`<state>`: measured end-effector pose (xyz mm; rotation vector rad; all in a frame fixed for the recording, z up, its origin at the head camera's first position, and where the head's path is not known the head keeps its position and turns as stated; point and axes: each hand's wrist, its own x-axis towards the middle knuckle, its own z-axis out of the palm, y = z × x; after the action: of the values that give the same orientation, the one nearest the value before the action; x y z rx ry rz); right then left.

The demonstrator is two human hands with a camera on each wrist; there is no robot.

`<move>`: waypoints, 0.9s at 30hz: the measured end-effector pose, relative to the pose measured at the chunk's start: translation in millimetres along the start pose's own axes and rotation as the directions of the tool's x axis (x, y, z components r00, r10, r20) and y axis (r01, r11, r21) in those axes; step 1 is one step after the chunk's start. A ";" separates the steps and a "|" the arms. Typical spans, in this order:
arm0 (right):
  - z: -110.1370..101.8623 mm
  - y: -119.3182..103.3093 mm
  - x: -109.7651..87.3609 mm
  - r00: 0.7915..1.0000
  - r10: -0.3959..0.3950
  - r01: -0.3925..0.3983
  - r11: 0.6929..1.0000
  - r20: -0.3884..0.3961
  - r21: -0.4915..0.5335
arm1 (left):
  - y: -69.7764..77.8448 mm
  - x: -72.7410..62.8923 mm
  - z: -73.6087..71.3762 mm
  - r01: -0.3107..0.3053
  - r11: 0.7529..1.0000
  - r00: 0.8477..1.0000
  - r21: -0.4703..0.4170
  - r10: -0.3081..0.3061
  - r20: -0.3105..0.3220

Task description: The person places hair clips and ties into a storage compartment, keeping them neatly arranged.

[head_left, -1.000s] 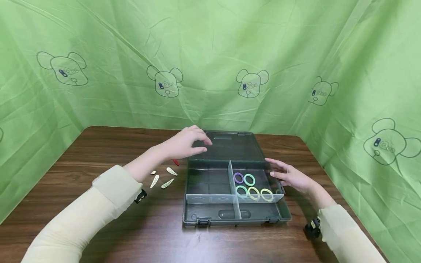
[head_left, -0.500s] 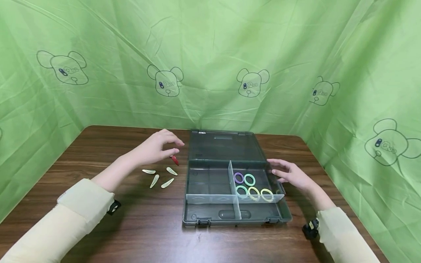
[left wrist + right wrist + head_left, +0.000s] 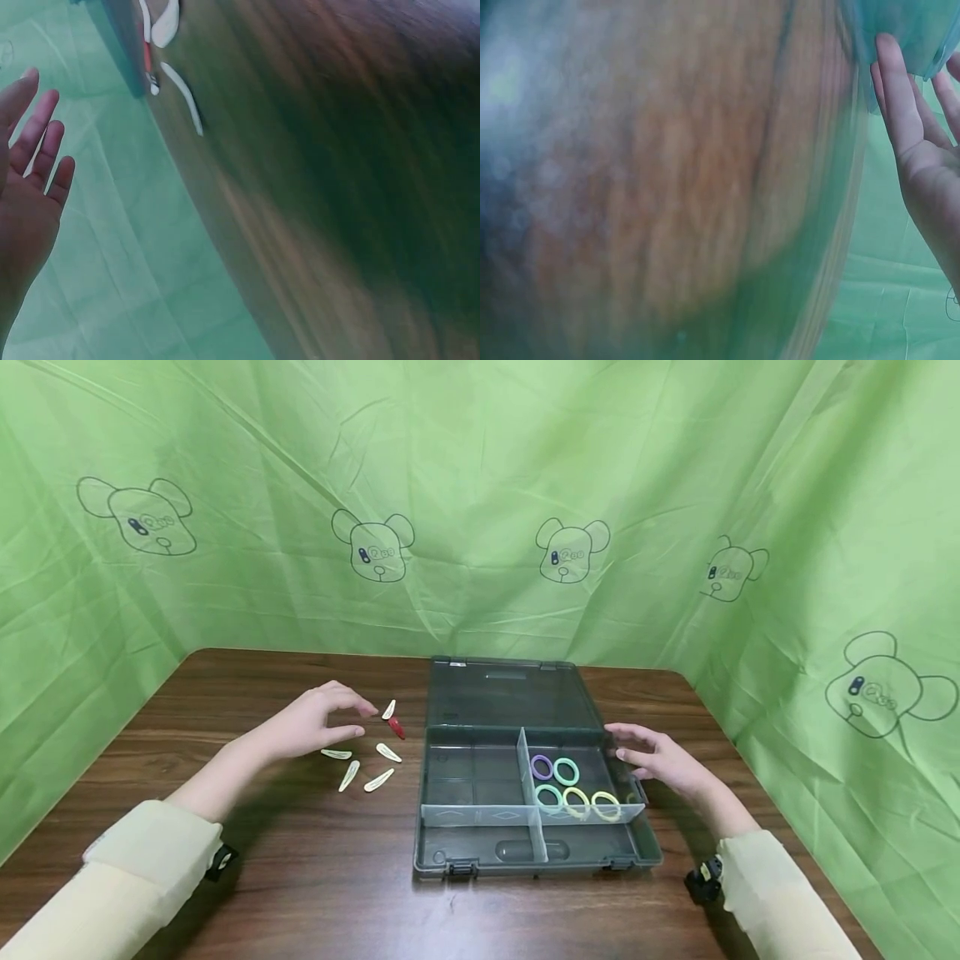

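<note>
Five rings (image 3: 566,760) lie in the rear right compartment (image 3: 590,755) of a grey box (image 3: 450,768): one purple (image 3: 533,767), two teal and two yellow, the purple one beside a teal one toward the back. From the head camera, the clear cross divider (image 3: 480,815) overlaps the near edges of the other three. It parts the rear sections from the front ones, while shorter dividers split left from right; the lid (image 3: 513,697) is folded back behind.

The person's right hand (image 3: 666,766) touches the box's right side with extended fingers, its grip loose rather than clenched. The left hand (image 3: 311,720) grips nothing, its fingers relaxed and slightly bent above the table (image 3: 300,893). Near those fingertips lie a pale clip (image 3: 389,710) and a red clip (image 3: 396,727), end to end; four more pale clips (image 3: 378,780) lie nearer the person, left of the box.
</note>
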<state>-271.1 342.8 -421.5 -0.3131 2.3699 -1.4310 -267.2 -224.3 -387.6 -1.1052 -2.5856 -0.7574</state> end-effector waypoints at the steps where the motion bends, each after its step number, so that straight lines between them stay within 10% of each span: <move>1: 0.1 0.0 -0.2 1.000 0.001 -0.001 1.000 0.000 0.002 | -1.8 -2.8 0.1 0.007 1.000 1.000 -0.001 -0.007 0.004; 27: -2.7 -0.9 1.2 0.998 0.001 -0.006 0.998 0.066 0.068 | -38.7 -28.5 15.8 0.042 0.996 0.982 0.079 -0.056 0.180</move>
<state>-273.3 344.2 -419.7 -0.3329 2.2636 -1.4731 -275.8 -255.5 -426.5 -1.1415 -2.7766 -0.5894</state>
